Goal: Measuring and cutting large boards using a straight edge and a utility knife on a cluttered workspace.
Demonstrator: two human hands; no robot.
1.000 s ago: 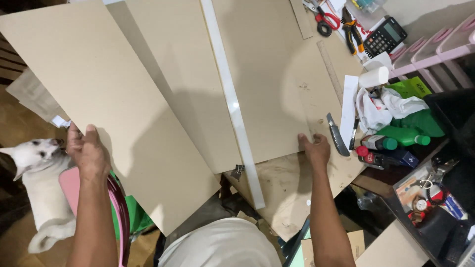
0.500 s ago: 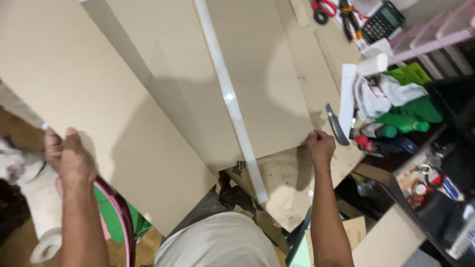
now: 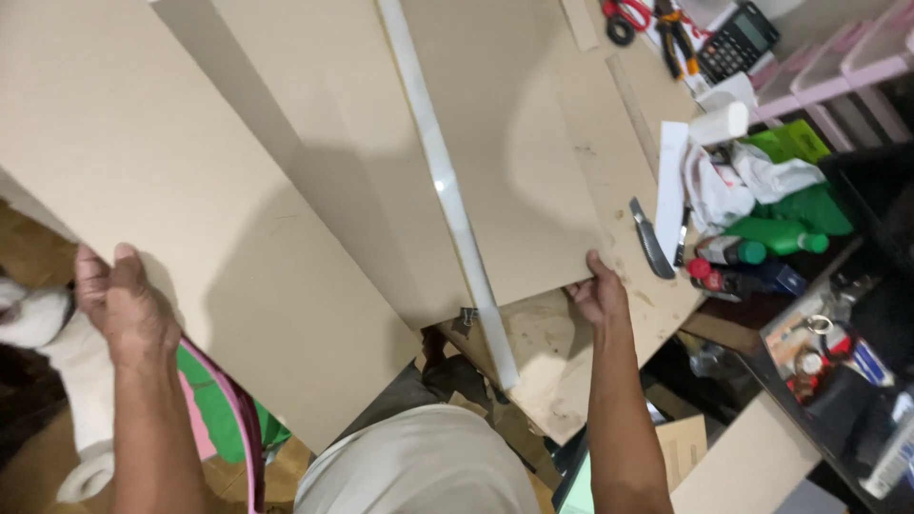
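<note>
Left hand clamps the near corner of a big tan board, now swung further left off the table. Right hand grips the board's right corner beside a white ruler. Past the board lie a knife and bottles.

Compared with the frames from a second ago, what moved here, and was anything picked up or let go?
The left hand has slid left along the big board's edge, covering more of the white dog. Nothing was picked up or released: the right hand still grips the smaller board's corner. The white strip and knife stayed put.
</note>
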